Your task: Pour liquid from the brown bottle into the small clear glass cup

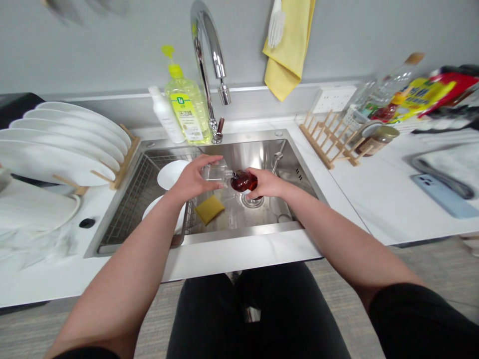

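Over the sink point(239, 234), my left hand point(192, 180) is closed around a clear container point(216, 172) that lies on its side, its narrow end pointing right. My right hand point(266, 183) is wrapped round a bottle of dark red-brown liquid point(242, 181), tilted with its neck toward the clear container. The two mouths are close together; I cannot tell whether they touch. Below my left hand a yellow sponge point(209, 209) lies on the sink floor. White bowls point(171, 174) stand in the wire rack point(129, 209) at the left, partly hidden by my left forearm.
Behind the sink are a chrome faucet point(204, 65), a yellow-green dish soap bottle point(187, 109) and a white bottle point(166, 114). White plates point(63, 149) stand at left. On the right are a wooden rack point(329, 139), a jar point(379, 139) and a phone point(445, 194).
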Demonstrator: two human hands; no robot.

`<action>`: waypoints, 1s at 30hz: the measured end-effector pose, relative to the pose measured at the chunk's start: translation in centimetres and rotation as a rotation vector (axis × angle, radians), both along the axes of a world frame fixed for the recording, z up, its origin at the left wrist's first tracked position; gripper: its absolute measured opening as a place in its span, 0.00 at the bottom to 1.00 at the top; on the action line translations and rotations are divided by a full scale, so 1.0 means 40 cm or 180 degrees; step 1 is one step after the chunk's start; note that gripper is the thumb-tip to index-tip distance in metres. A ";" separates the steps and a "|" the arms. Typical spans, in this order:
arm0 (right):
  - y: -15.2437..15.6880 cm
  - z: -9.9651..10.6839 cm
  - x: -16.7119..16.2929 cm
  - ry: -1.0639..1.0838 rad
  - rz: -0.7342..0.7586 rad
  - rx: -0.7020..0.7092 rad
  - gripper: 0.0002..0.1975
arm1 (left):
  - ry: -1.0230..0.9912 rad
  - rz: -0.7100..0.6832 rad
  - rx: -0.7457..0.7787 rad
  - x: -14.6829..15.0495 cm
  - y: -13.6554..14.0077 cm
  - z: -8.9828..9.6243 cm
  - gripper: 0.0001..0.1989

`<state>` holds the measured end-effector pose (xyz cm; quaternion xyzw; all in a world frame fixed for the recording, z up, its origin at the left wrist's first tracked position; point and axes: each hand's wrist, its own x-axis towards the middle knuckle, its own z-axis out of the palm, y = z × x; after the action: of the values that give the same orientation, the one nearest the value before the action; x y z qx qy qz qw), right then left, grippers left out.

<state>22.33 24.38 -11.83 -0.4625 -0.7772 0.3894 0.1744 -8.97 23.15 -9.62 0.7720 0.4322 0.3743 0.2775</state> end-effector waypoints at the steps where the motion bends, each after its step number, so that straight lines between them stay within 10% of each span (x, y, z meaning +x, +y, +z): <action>1: 0.000 0.000 0.000 0.0004 -0.0009 0.0001 0.35 | -0.0001 -0.0003 0.0003 0.000 0.000 0.000 0.44; 30: 0.003 -0.008 0.001 -0.0108 -0.0028 0.0065 0.37 | -0.0140 0.0009 -0.0104 -0.001 0.007 -0.017 0.50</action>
<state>22.39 24.51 -12.14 -0.4706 -0.7819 0.3728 0.1676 -8.99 23.41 -10.31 0.7584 0.4331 0.3845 0.2990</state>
